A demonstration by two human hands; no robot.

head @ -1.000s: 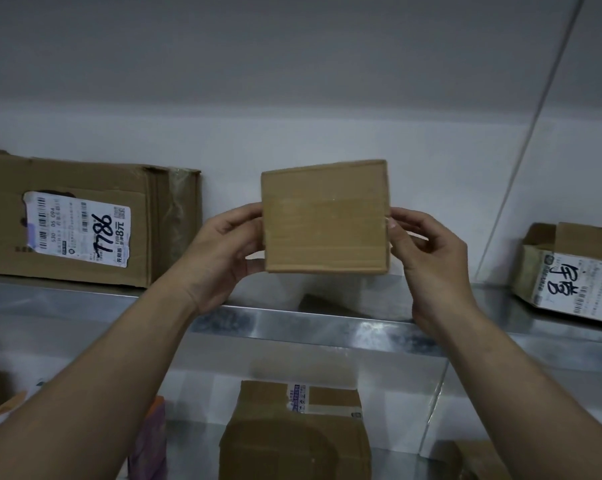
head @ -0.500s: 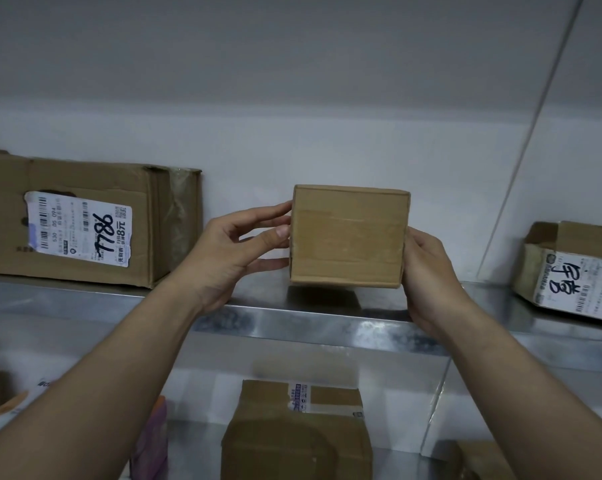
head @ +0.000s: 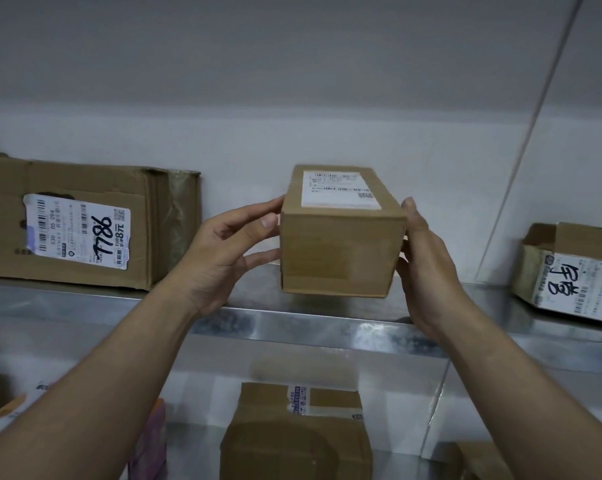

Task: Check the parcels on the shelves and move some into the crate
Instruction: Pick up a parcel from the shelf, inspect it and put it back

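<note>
A small brown cardboard parcel (head: 341,251) with a white shipping label on its top face is held between both hands, just above the front of the upper metal shelf (head: 310,323). My left hand (head: 223,254) presses its left side with fingers and thumb. My right hand (head: 427,268) grips its right side. The parcel is tilted so the labelled top faces me. No crate is in view.
A large box (head: 84,220) with a label marked 7786 sits at the left of the upper shelf. A torn box (head: 569,271) with handwriting sits at the right. On the shelf below stand a taped box (head: 296,434), a purple packet (head: 150,441) and other parcels.
The parcel has been lowered and tipped toward me, so its labelled top face now shows. Both hands kept hold of its sides and shifted slightly right.
</note>
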